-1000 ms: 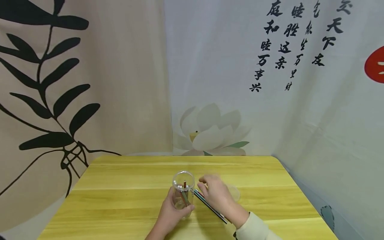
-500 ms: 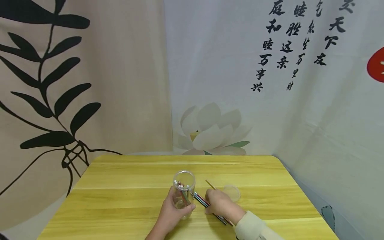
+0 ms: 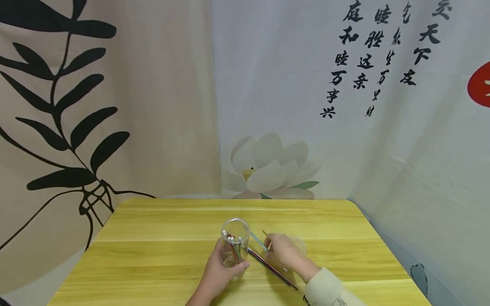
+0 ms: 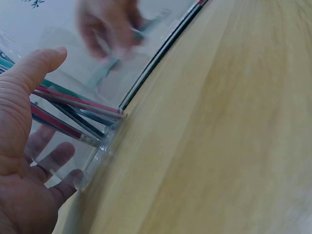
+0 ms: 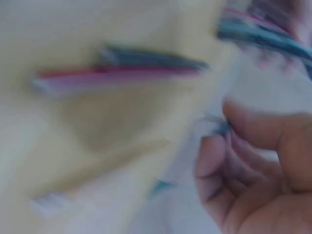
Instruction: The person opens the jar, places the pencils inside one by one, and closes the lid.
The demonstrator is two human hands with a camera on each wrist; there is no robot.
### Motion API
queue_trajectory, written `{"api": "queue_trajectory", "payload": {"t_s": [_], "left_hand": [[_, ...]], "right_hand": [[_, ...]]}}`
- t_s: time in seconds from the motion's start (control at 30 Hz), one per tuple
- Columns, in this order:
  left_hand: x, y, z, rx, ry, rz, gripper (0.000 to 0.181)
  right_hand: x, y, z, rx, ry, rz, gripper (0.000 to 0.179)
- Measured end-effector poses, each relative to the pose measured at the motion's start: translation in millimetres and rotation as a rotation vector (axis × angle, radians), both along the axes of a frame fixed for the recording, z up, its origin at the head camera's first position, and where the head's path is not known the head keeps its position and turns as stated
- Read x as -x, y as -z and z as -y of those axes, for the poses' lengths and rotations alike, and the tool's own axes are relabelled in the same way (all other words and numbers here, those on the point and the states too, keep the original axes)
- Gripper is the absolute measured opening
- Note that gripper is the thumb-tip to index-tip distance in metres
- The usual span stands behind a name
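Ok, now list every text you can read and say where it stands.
"庭和睦万事兴": leftmost column, white backdrop.
"睦胜远亲": second column.
"气能生万里财": third column.
"交天下友": rightmost column.
Red circle: cut off, unreadable.
Right sleeve: mark unclear.
Clear cup, sticks: none readable.

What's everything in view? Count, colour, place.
table: 1, yellow, foreground
cup: 1, clear, mid-table
cup pencils: several, red/green/dark, inside cup
loose pencils: 2+, red/dark, by cup
held pencil: 1, light blue, right hand
other pencil: 1, gold, past right hand
disc: 1, clear, behind right hand
backdrop panels: 2+, cream/white, behind table
prints: several, mostly black, on backdrop
left hand: 1, bare, gripping cup
right hand: 1, bare, pinching pencil
sleeve: 1, cream, right wrist
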State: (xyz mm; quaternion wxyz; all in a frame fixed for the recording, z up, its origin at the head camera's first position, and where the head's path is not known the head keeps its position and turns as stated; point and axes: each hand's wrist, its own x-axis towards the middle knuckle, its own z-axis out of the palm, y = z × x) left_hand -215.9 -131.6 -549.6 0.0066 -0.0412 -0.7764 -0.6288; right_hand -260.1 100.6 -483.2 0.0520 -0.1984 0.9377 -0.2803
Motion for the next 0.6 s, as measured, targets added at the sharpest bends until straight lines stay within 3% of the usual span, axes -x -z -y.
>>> {"api": "queue_trajectory", "payload": {"t_s": [0.1,0.17,0.3,0.43,0.6], "left_hand": [[0.1,0.1,-0.5,-0.002,0.003,-0.001,0.096],[0.6,-0.4,-0.1,-0.002,0.003,-0.006,0.096],[2.0,-0.4,0.1,-0.012,0.009,-0.007,0.096],[2.4,-0.4,-0.1,-0.031,0.021,0.013,0.095],[2.0,-0.3,-0.8,-0.051,0.026,0.022,0.095]], "right_hand": [[0.7,-33.1,2,0.118,0.065,-0.174,0.066],[-0.6,-56.9,6,0.199,0.076,-0.342,0.085],[-11.2,-91.6,17,0.407,0.01,-0.622,0.102],[-21.1,-101.2,33,0.546,-0.079,-0.772,0.112],[-25.1,-86.4,52,0.584,-0.154,-0.782,0.118]]}}
